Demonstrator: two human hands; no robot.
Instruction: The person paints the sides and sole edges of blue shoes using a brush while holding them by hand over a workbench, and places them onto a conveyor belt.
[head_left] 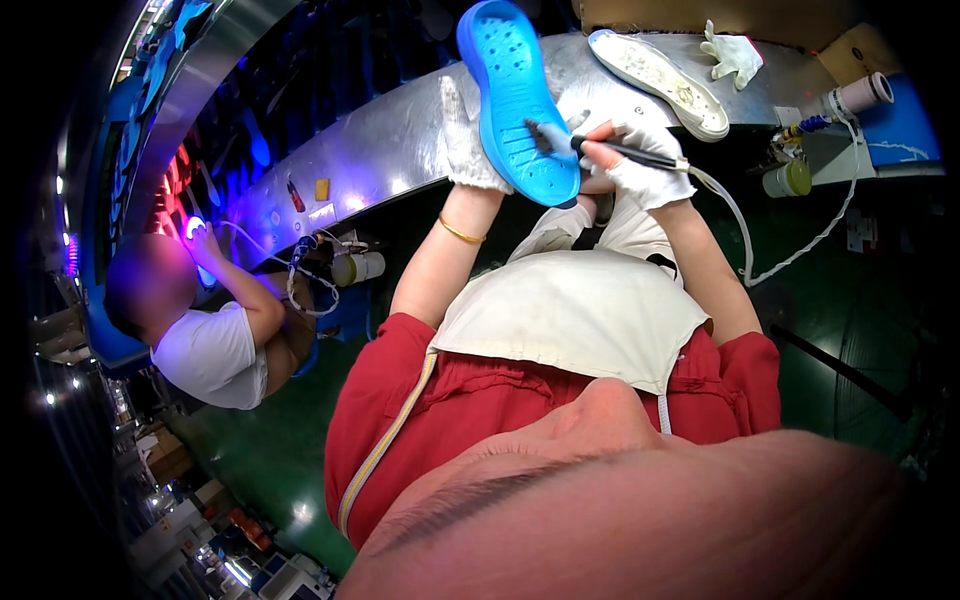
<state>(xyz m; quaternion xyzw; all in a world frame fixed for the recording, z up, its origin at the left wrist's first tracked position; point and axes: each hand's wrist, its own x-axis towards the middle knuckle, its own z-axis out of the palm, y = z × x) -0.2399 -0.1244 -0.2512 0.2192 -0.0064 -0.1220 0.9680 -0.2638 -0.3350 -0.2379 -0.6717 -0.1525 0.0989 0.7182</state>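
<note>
My left hand (466,145), in a white glove, supports a bright blue shoe sole (515,110) from its left edge; the fingers behind it are hidden. The sole is tilted, its hollow inner face toward me, with small holes near the far end. In my right hand (645,165), gloved but with bare fingertips, is a black-handled brush (625,152) fed by a pale hose (735,215). Its dark bristles (546,136) touch or hover just over the sole's inner face; I cannot tell which. Wet-looking whitish streaks show around the bristles.
A white sole (660,80) and a loose white glove (733,55) lie on the metal bench (390,150). Right of them stands a lidded canister (787,180) beside hose fittings. At the left, a co-worker (215,350) sits by a violet-lit machine. A yellow block (322,189) lies nearby.
</note>
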